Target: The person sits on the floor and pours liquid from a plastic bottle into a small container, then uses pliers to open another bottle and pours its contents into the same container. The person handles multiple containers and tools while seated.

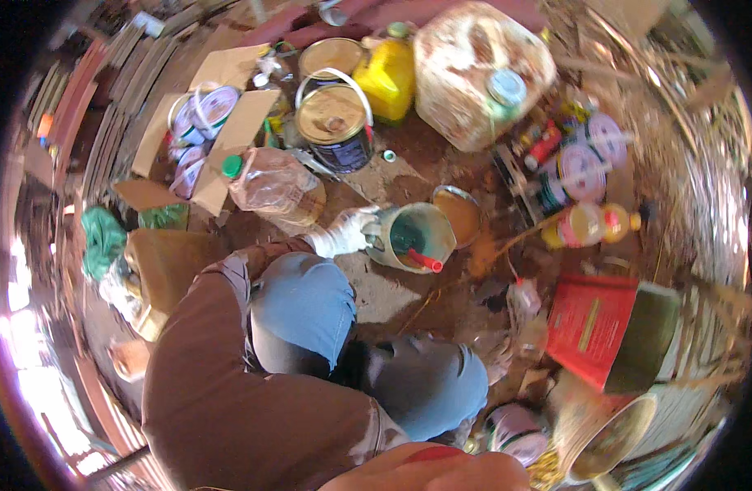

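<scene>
My left hand (345, 231), in a white glove, is closed on the side of an open grey-green plastic container (438, 231). The container tilts toward me, with a dark green inside. A red handle (425, 261) sticks out over its near rim; its other end is hidden inside. Just behind the container is a round tin (460, 216) with a brown top. To the left of my glove stands a large clear jug (276, 186) with a green cap. A blurred pale shape (497, 360) beside my right knee may be my right hand; no fingers can be made out.
Farther back stand a black paint bucket (336, 147), a yellow jerrycan (390, 78) and a big stained white canister (482, 74). A cardboard box (237, 147) holds paint tins at the left. A red box-shaped can (593, 327) and more tins stand right.
</scene>
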`<action>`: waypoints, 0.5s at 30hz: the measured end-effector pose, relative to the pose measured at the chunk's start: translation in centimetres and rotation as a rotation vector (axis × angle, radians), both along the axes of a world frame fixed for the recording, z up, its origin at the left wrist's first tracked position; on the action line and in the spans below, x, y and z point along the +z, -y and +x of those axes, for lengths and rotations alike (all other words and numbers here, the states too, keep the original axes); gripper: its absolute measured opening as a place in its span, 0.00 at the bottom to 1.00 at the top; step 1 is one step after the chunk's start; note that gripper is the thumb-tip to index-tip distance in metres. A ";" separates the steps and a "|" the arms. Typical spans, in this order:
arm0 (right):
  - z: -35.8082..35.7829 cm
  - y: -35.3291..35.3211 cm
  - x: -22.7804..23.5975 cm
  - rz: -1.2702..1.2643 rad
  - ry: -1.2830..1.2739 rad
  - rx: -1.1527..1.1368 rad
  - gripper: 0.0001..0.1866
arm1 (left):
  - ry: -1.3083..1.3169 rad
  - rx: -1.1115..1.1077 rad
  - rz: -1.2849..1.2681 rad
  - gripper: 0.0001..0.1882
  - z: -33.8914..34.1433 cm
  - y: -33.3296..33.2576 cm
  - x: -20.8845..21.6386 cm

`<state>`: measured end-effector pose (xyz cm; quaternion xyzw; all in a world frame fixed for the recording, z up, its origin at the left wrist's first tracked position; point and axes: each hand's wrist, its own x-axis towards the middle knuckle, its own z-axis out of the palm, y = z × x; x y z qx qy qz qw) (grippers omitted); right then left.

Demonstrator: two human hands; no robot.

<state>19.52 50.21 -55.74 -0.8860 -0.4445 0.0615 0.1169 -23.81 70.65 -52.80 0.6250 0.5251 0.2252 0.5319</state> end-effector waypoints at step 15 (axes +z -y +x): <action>-0.7 -19.3 11.1 0.222 0.372 0.633 0.12 | -0.118 -0.096 0.079 0.33 -2.8 2.7 -4.7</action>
